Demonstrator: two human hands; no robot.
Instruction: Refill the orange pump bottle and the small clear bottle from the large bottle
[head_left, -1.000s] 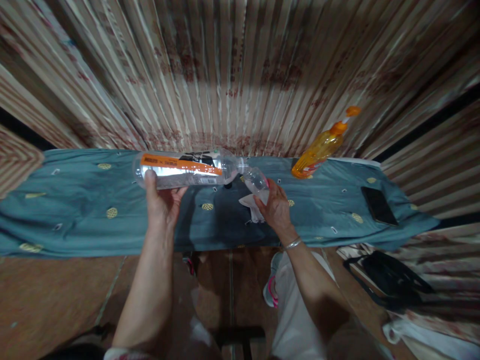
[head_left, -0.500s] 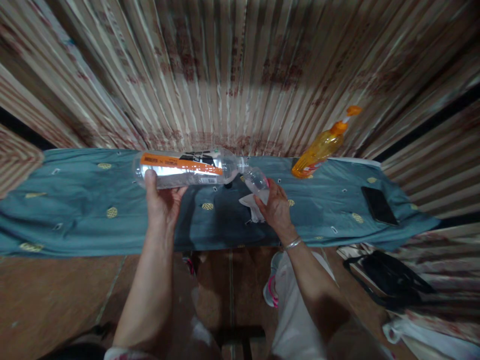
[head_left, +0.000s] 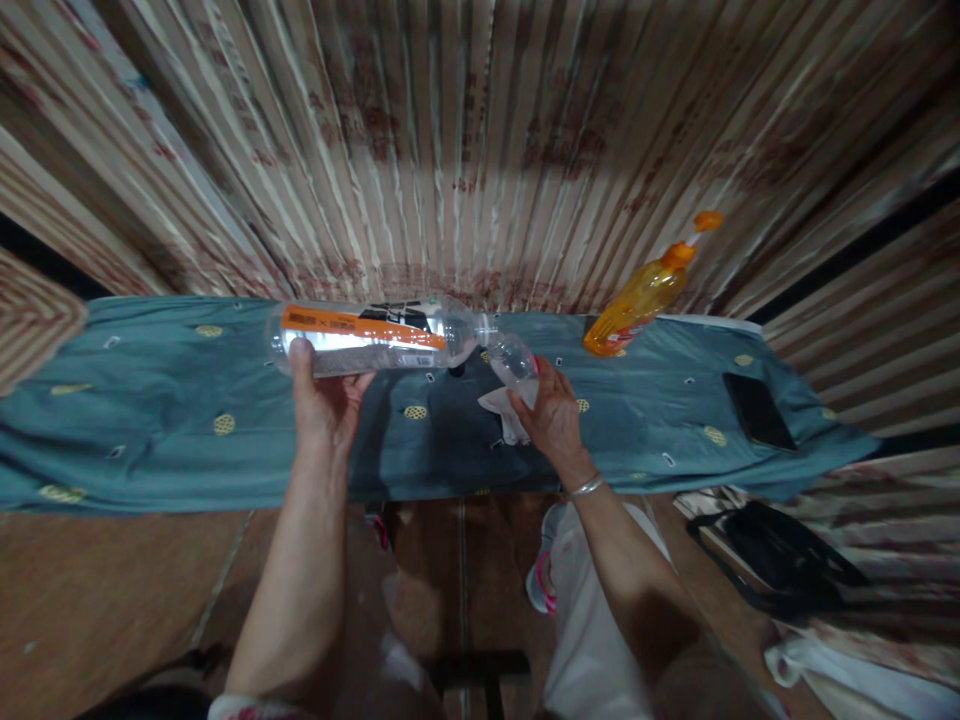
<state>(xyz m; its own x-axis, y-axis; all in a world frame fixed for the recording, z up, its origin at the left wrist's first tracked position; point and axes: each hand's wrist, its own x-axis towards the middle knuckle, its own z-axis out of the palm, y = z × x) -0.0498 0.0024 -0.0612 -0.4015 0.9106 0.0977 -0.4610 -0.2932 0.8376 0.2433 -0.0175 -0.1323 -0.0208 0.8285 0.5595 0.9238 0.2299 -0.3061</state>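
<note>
My left hand (head_left: 324,395) is wrapped round a large clear plastic bottle (head_left: 367,335) with an orange and silver label. The bottle lies sideways in the air, its uncapped neck pointing right. In my right hand (head_left: 551,410) is a small clear bottle (head_left: 511,362), tilted with its mouth up and left against the large bottle's neck. Something pink shows at the small bottle's far side, and its lower end is hidden by my fingers. Cloudy liquid seems to be inside it. Below it a white cloth or tissue (head_left: 506,412) lies on the table.
A teal pineapple-print cloth (head_left: 180,380) covers the narrow table. An orange pump bottle (head_left: 637,300) stands at the back right, and a black phone (head_left: 757,410) lies near the right end. A pleated curtain (head_left: 450,150) hangs behind. A black bag (head_left: 780,560) is at lower right.
</note>
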